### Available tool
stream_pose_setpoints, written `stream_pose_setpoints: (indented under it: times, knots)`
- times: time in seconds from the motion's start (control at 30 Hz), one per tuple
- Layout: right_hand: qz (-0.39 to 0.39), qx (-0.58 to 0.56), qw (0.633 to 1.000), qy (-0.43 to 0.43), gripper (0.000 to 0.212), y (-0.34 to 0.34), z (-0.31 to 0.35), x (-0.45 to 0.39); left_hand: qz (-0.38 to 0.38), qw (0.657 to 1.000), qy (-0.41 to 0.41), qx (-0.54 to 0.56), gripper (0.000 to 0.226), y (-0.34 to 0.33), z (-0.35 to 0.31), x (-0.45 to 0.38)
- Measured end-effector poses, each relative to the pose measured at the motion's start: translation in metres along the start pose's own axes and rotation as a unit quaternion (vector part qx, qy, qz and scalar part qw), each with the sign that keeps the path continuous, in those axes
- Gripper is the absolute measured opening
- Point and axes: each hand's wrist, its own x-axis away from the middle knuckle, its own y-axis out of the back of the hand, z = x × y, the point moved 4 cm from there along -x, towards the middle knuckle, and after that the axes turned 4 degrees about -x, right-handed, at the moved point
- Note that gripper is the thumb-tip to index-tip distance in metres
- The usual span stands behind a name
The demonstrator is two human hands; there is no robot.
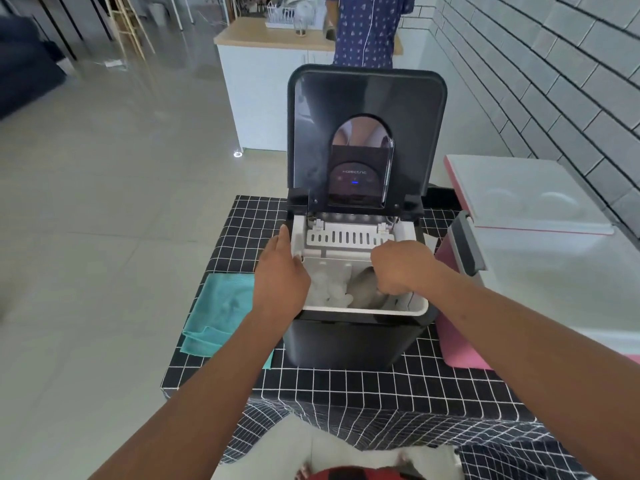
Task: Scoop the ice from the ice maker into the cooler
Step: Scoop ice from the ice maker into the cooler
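Observation:
The black ice maker (346,341) stands on the table with its lid (367,98) raised. Its white basket holds a pile of ice (329,289) on the left side. My left hand (280,275) rests on the machine's left rim with the fingers straight. My right hand (401,268) reaches into the basket, fingers curled round a greyish translucent scoop (365,285) that lies beside the ice. The pink cooler (460,348) sits directly right of the ice maker, its white lid (519,192) tipped back toward the wall and its pale inside showing.
A black checked cloth covers the table (346,393). A teal towel (221,306) lies left of the ice maker. A grey tiled wall (554,81) runs along the right. Another person (367,29) stands at a far counter. Open floor lies to the left.

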Motion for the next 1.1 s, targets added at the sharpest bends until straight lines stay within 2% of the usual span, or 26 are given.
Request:
stream_pose_setpoints:
  times: [0.13,0.17,0.4,0.5,0.63,0.7,0.83,0.9,1.03,1.1]
  knots:
    - [0.108,-0.093,0.99,0.004,0.023,-0.002,-0.004,-0.001,0.0,1.0,-0.008,-0.002,0.057,0.001,-0.002,0.0]
    - [0.115,-0.105,0.988,0.006,0.022,-0.005,-0.002,-0.001,0.001,1.0,-0.005,0.0,0.057,0.001,-0.001,0.0]
    - [0.034,-0.171,0.985,-0.013,0.018,-0.029,0.011,-0.001,0.001,1.0,-0.01,0.001,0.05,0.001,-0.001,0.0]
    - [-0.007,-0.169,0.986,-0.004,0.021,-0.03,0.011,0.004,-0.005,1.0,-0.013,0.001,0.045,0.001,-0.002,0.001]
    - [-0.045,-0.148,0.988,-0.006,0.01,-0.029,0.011,0.007,-0.002,1.0,0.001,-0.006,0.052,0.001,-0.001,0.003]
    - [-0.038,-0.163,0.986,-0.015,0.009,-0.029,0.011,0.005,-0.004,1.0,0.003,-0.012,0.052,0.001,-0.001,0.003]
    - [0.051,-0.226,0.972,-0.032,0.016,-0.027,0.008,-0.004,0.001,1.0,0.004,-0.018,0.052,0.001,-0.002,0.003]
    - [0.063,-0.24,0.968,-0.036,0.019,-0.026,0.007,-0.005,0.005,1.0,0.01,-0.022,0.054,0.001,-0.001,0.003]
    - [-0.025,-0.178,0.983,-0.023,0.022,-0.03,0.01,0.0,0.001,1.0,0.013,-0.022,0.055,0.001,-0.002,0.003]
    - [-0.061,-0.151,0.987,-0.01,0.014,-0.03,0.014,0.001,-0.008,1.0,0.008,-0.02,0.051,0.001,-0.002,0.004]
